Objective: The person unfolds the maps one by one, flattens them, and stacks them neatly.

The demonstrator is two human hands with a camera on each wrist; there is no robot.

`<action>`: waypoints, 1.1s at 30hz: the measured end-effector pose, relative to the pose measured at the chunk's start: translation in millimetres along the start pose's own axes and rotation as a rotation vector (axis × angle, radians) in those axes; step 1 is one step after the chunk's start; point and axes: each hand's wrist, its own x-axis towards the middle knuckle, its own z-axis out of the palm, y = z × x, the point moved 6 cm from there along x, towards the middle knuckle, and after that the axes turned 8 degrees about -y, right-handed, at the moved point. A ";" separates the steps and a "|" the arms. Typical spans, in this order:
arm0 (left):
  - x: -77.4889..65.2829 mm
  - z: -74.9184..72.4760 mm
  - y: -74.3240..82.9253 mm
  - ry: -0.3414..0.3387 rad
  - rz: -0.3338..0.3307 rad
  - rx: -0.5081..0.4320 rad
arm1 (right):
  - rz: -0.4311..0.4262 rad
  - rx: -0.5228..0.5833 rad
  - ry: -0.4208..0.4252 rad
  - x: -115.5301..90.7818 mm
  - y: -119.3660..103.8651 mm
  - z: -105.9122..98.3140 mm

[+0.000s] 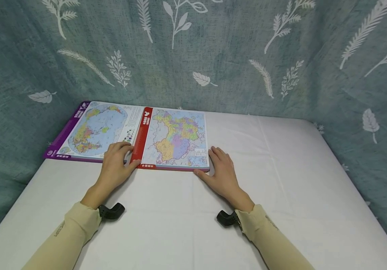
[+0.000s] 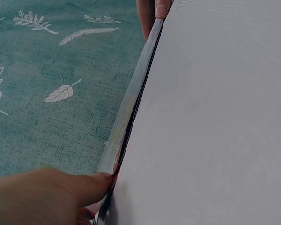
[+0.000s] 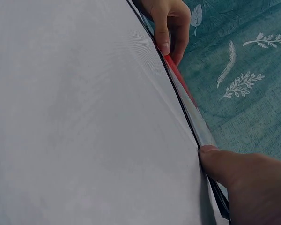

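A flat map board with a red band (image 1: 176, 138) lies on the white table near its back edge. My left hand (image 1: 115, 163) is at its front left corner, thumb on the corner and bent fingers along the red side. At the opposite side my right hand (image 1: 221, 170) touches the right edge with nearly straight fingers, its thumb by the front right corner. Both thumbs show along the front edge in the wrist views, the left thumb (image 2: 91, 185) and the right thumb (image 3: 215, 161). A purple-banded world map board (image 1: 95, 129) lies flush to the left, partly behind my left hand.
White cloth (image 1: 166, 225) covers the table, faintly creased on the right. A green leaf-patterned curtain (image 1: 193, 56) hangs right behind the boards and along both sides. Each wrist carries a black camera mount, a left mount (image 1: 112, 212) and a right mount (image 1: 226, 218).
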 end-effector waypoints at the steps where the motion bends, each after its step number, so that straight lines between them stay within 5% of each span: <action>1: 0.7 0.1 -0.6 0.003 -0.002 -0.017 | -0.004 0.008 0.002 -0.1 -0.3 -0.6; 13: 7.1 4.2 -8.3 -0.028 -0.053 -0.196 | 0.062 0.280 0.091 -0.3 5.5 -10.8; 33: 5.0 6.8 -12.1 -0.086 -0.080 -0.223 | 0.054 0.279 0.106 -5.4 5.5 -10.4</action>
